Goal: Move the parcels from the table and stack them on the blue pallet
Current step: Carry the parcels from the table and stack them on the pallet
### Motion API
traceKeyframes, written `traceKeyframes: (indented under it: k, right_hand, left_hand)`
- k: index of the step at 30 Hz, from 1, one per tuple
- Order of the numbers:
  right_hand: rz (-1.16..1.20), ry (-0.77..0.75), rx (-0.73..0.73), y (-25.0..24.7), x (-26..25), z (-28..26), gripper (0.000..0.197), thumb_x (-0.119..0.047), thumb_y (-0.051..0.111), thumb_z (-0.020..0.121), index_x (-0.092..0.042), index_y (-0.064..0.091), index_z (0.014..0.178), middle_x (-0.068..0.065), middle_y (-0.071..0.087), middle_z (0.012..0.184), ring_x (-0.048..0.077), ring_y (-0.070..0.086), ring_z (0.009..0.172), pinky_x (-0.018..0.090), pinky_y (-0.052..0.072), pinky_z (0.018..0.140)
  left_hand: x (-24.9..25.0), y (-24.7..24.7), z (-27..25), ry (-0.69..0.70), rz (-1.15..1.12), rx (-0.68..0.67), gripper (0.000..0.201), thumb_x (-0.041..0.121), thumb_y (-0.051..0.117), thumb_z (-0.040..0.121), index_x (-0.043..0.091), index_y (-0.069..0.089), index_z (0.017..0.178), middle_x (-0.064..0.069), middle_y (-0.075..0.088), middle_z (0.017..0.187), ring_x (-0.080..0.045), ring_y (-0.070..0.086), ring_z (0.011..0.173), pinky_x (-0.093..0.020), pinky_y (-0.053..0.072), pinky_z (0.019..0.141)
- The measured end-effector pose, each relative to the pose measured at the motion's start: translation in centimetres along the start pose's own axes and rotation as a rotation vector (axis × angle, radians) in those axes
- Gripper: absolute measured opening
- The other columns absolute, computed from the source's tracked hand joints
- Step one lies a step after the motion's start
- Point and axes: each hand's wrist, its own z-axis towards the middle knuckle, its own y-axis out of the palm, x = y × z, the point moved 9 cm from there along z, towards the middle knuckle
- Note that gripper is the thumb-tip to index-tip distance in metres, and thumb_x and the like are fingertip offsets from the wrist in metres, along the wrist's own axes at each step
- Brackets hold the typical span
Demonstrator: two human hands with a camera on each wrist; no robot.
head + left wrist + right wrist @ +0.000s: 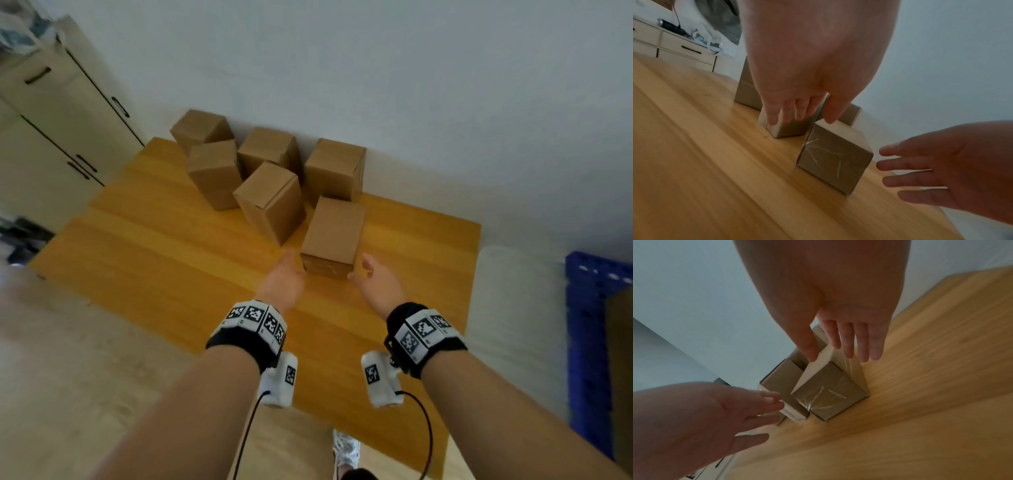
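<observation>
Several brown cardboard parcels stand on the wooden table [178, 260]. The nearest parcel [334, 233] [835, 164] [829, 394] stands upright with clear tape on its near face. My left hand [286, 274] [797, 113] is open just left of that parcel, fingers straight, with a small gap to the cardboard. On its right side my right hand [371, 277] [842, 350] is open too, palm turned toward the parcel and not touching it. The blue pallet [592, 342] lies on the floor at the far right.
Other parcels [270, 202] cluster behind the nearest one, against the white wall [376, 68]. A beige cabinet [51, 130] stands to the left of the table. A cardboard corner [620, 359] shows on the pallet at the right edge. My shoe [346, 448] is by the table's near edge.
</observation>
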Motion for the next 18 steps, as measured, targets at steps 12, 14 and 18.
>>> traceKeyframes:
  k: [12,14,18]
  right_hand:
    - [0.076,0.069,0.032,0.7,0.5,1.0,0.054,-0.028,0.056,0.098,-0.023,0.038,0.148,0.002,0.047,0.148,0.024,0.05,0.128,0.027,0.04,0.086]
    - [0.128,0.081,0.067,0.1,0.4,0.2,0.056,-0.029,0.057,0.097,-0.023,0.037,0.149,0.002,0.046,0.148,0.024,0.049,0.129,0.028,0.04,0.086]
    - [0.337,0.063,0.132,-1.0,0.3,-2.0,0.053,-0.027,0.062,0.094,-0.025,0.044,0.144,-0.003,0.05,0.142,0.02,0.047,0.13,0.035,0.042,0.098]
  left_hand:
    - [0.8,0.4,1.7,0.044,-0.201,-0.038,0.055,0.015,0.042,0.103,0.034,0.027,0.152,0.0,0.038,0.153,-0.018,0.049,0.125,-0.03,0.041,0.095]
    - [1.1,0.0,1.4,0.103,-0.294,-0.033,0.053,0.012,0.043,0.103,0.035,0.033,0.149,0.007,0.041,0.149,0.004,0.052,0.094,-0.016,0.041,0.073]
    - [2.0,-1.0,0.2,0.211,-0.449,-0.052,0.06,0.002,0.046,0.097,0.04,0.042,0.143,0.02,0.046,0.135,0.018,0.053,0.09,-0.008,0.043,0.073]
